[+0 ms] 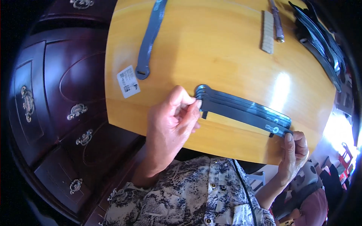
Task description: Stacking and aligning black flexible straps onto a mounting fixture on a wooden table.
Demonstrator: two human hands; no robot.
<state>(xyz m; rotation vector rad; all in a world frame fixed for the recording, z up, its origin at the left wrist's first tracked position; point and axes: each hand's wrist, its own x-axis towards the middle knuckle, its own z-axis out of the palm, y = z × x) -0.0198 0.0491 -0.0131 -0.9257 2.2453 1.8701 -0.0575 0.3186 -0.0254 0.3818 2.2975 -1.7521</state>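
At the near side of the yellow wooden table, the left hand and right hand pinch opposite ends of the nearest flat, dark-grey, seemingly plastic strap: likely light, flexible, best held there.

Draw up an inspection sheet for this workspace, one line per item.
Surface: yellow wooden table, bright reflection at right.
Job's things: dark straps, overlapping, staggered.
Clutter: lone strap, white label, pale bar, slim tool, dark bundle.
Hands: left hand pinching at the straps' rounded ends; right hand gripping the opposite end.
Cables: black cord down the patterned shirt.
Surroundings: dark cabinets left, person in pink lower right.
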